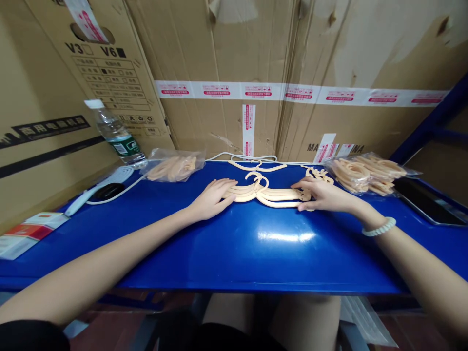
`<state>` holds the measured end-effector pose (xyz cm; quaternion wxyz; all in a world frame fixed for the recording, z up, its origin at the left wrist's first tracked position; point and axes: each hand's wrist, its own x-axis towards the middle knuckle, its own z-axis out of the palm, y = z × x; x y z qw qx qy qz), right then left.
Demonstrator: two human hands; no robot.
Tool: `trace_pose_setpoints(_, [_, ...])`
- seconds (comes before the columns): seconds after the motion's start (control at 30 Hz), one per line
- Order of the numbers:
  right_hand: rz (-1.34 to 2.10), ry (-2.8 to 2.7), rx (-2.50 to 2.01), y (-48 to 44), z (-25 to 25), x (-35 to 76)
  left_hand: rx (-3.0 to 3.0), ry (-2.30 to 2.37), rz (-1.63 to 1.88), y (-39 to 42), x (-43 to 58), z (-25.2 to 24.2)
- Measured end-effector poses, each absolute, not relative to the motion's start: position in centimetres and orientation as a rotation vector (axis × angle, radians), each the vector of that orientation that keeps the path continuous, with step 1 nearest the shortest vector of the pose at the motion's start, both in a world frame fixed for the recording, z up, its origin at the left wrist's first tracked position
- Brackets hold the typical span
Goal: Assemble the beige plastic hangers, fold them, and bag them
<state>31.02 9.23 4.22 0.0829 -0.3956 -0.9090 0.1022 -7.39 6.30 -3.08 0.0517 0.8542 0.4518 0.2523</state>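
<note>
Cream, slim, hook-topped hangers [280, 192] are lying stacked on a blue table [219, 258]; the left hand [210, 199] is gripping their left ends, the right hand [326, 195] their right.

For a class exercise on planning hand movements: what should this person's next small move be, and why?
Perhaps ease the front hanger back against the other stacked hangers with the right hand: a gap shows between them there, while the left hand is at the opposite end.

We see 1 white-capped bottle [123, 141] near printed cardboard [109, 73]; 1 red-and-white box [31, 233] at left; 1 dark-screened device [431, 201] at right.
</note>
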Motion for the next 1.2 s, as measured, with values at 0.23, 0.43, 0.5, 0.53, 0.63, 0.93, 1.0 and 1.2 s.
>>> trace_pose_setpoints(0.23, [0.177,-2.432,-1.318,9.8,6.9,34.0,2.532,1.341,0.977,6.5,-7.7,-2.6])
trace_pose_setpoints(0.43, [-0.055,-2.335,-1.463,10.9,6.6,35.6,2.547,1.334,1.072,5.9,-7.6,-2.3])
trace_pose_setpoints(0.5, [-0.047,-2.363,-1.510,11.0,6.2,35.5,2.575,1.349,1.068,5.7,-7.5,-2.3])
trace_pose_setpoints(0.53, [-0.033,-2.378,-1.524,11.0,6.1,35.4,2.596,1.359,1.055,5.5,-7.4,-2.3])
trace_pose_setpoints(0.63, [-0.018,-2.401,-1.519,11.0,5.8,35.0,2.670,1.387,0.982,5.0,-7.0,-2.1])
trace_pose_setpoints(0.93, [-0.093,-2.337,-1.501,11.1,5.8,35.2,2.885,1.267,1.034,4.3,-6.8,-1.7])
trace_pose_setpoints(1.0, [-0.128,-2.298,-1.512,11.1,5.9,35.4,2.967,1.129,1.063,4.1,-6.6,-1.5])
trace_pose_setpoints(1.2, [-0.224,-2.173,-1.558,11.0,6.4,36.3,3.160,0.706,0.944,2.9,-6.0,-0.9])
